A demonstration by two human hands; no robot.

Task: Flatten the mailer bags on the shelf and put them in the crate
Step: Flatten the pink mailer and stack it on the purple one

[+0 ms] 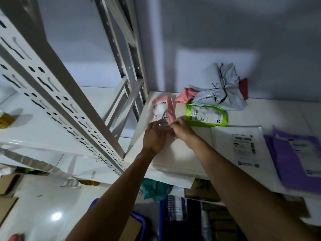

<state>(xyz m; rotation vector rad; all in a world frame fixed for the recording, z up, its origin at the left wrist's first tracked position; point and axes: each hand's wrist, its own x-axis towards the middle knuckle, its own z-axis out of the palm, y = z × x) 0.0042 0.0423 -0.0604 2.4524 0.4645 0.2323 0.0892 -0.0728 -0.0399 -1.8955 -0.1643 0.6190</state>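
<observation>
A small pink mailer bag with a white label lies on the white shelf near the shelf's left corner. My left hand and my right hand meet at the bag's near end, fingers curled onto its edge. Behind it sit a green mailer bag, a crumpled grey mailer bag and a crumpled pink one. A white mailer and purple mailers lie flat to the right. Part of a blue crate shows below the shelf.
A slotted white rack post slants across the left, right beside my left hand. A neighbouring shelf holds a yellow item. Below are cardboard boxes, a teal bag and dark goods.
</observation>
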